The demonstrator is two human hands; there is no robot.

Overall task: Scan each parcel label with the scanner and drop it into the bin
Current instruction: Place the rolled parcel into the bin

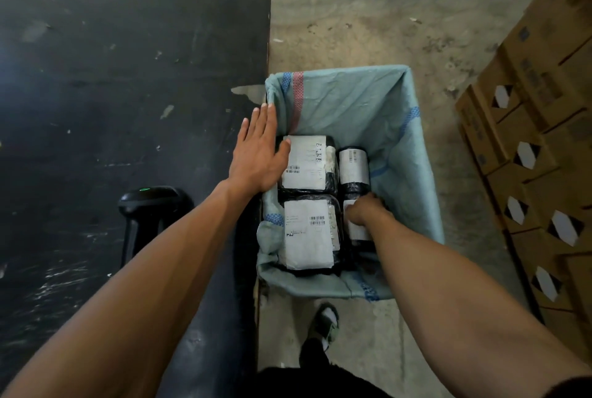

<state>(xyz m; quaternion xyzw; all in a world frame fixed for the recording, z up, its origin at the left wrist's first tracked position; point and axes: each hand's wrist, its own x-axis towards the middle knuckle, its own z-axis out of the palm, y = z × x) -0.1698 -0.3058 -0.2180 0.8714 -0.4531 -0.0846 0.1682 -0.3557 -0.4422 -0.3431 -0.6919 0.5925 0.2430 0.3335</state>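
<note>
Bin (400,128): lined with pale blue woven cloth sacking, matt. Parcels (309,231): glossy black plastic wrap, matt white paper labels. Scanner (149,200): black plastic, slight sheen. Table (128,93): dark, scuffed and worn. Floor (384,13): rough concrete, stained. Boxes (528,102): brown matt cardboard.

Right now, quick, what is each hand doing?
Left hand: open, fingers straight, at the bin's left rim.
Right hand: down in the bin, fingers curled on a black parcel with a white label.
</note>
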